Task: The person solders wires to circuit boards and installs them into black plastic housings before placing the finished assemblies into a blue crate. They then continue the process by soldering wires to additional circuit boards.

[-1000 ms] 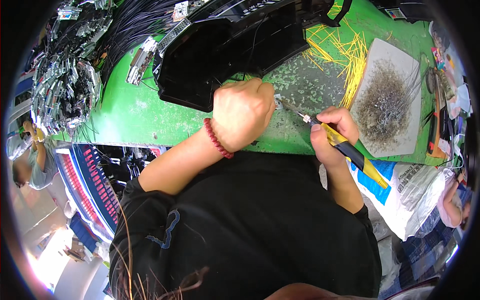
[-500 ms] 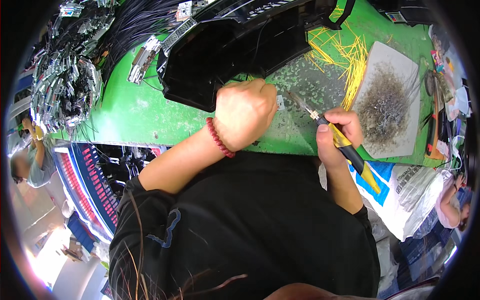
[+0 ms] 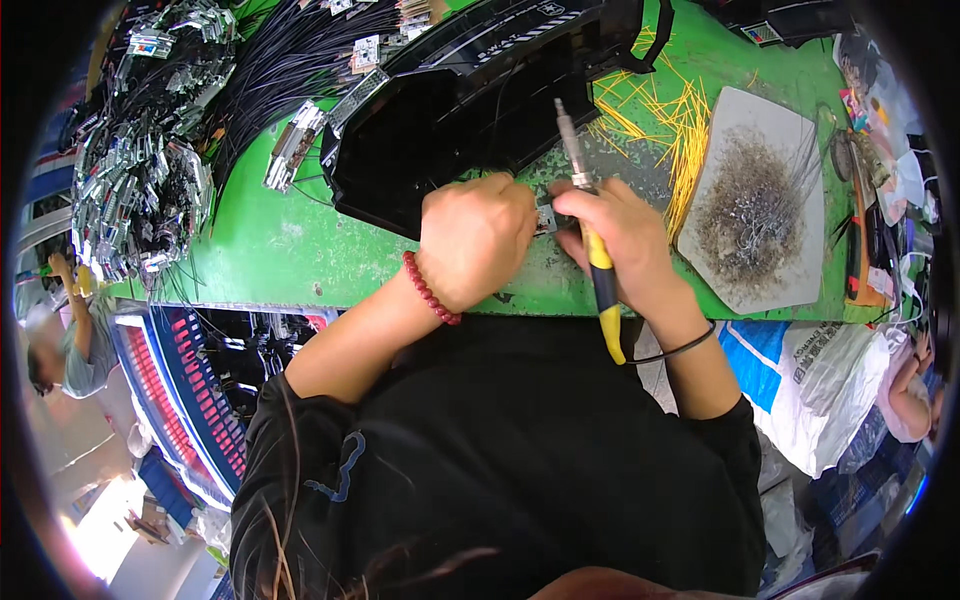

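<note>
My left hand, knuckles up and fingers curled, is closed beside the near edge of a large black plastic housing. A small white circuit board sticks out at its fingertips, partly hidden. My right hand is wrapped round a yellow and black soldering iron. The iron's metal tip points away from me, over the edge of the housing. The thumb and forefinger of that hand come close to the small board; whether they touch it I cannot tell.
Yellow wires lie loose right of the housing. Beyond them is a grey pad with dark solder residue. Heaped metallic parts and black cables fill the far left. A white board part lies against the housing on the green table.
My right hand has moved left toward the small board, and the iron has swung more upright, its tip now farther from me. My left hand stays at the housing. The view has shifted slightly.
</note>
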`<state>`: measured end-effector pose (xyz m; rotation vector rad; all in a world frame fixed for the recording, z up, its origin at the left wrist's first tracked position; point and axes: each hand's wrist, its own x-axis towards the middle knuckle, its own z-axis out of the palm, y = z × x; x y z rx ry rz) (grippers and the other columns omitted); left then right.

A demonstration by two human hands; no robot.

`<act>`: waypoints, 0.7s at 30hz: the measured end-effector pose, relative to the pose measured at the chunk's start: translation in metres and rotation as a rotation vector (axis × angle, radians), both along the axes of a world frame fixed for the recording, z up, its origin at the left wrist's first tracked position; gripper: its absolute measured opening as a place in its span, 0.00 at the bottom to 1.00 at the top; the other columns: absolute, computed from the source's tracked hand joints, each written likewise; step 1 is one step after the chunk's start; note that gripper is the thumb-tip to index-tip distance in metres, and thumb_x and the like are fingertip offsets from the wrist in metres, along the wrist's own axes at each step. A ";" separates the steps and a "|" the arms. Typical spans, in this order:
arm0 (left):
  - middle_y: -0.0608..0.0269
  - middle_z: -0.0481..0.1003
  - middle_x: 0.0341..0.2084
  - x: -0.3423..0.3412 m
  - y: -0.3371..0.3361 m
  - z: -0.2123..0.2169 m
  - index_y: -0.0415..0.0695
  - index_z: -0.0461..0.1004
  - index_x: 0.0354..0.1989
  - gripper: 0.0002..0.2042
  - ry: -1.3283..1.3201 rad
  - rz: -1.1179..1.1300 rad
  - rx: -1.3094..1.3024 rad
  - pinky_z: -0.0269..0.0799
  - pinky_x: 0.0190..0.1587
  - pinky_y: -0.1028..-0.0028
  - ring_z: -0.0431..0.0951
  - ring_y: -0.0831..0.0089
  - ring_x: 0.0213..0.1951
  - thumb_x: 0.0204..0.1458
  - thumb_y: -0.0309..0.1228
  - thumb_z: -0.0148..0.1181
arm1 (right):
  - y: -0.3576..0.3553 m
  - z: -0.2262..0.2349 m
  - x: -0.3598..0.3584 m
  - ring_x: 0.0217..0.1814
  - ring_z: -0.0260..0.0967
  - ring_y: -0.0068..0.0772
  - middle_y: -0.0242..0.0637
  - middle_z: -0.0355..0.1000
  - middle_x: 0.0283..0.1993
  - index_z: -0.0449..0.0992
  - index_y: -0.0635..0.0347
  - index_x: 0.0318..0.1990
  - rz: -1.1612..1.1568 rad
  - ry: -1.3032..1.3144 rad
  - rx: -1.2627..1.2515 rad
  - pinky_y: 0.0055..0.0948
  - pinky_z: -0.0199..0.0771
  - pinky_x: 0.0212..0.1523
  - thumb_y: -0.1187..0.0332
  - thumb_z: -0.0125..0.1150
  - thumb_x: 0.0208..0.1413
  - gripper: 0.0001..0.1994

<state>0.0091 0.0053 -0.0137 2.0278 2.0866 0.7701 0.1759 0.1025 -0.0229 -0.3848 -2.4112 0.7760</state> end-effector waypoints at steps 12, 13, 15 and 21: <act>0.61 0.71 0.17 0.007 -0.001 -0.008 0.44 0.69 0.19 0.07 -0.021 0.093 0.059 0.70 0.22 0.64 0.74 0.60 0.21 0.44 0.27 0.61 | -0.014 -0.009 -0.012 0.26 0.62 0.39 0.34 0.67 0.26 0.72 0.56 0.44 -0.111 0.019 0.080 0.36 0.63 0.29 0.78 0.72 0.33 0.25; 0.61 0.70 0.17 0.007 -0.001 -0.008 0.44 0.69 0.19 0.07 -0.010 0.084 0.075 0.70 0.23 0.65 0.74 0.60 0.21 0.43 0.27 0.61 | -0.014 -0.009 -0.012 0.26 0.62 0.39 0.34 0.67 0.26 0.72 0.56 0.44 -0.110 0.017 0.079 0.36 0.63 0.29 0.78 0.72 0.33 0.25; 0.61 0.70 0.17 0.007 -0.003 -0.010 0.44 0.69 0.19 0.07 0.000 0.076 0.089 0.70 0.23 0.65 0.74 0.61 0.21 0.43 0.26 0.62 | -0.016 -0.009 -0.011 0.26 0.62 0.39 0.34 0.68 0.27 0.72 0.56 0.44 -0.127 0.006 0.088 0.35 0.63 0.29 0.78 0.72 0.33 0.25; 0.61 0.69 0.19 0.003 -0.007 -0.002 0.43 0.71 0.21 0.06 -0.023 -0.019 0.100 0.69 0.26 0.67 0.74 0.62 0.23 0.40 0.25 0.63 | -0.016 -0.007 -0.011 0.28 0.63 0.39 0.33 0.65 0.24 0.72 0.55 0.44 -0.124 0.007 0.087 0.37 0.62 0.28 0.73 0.67 0.40 0.20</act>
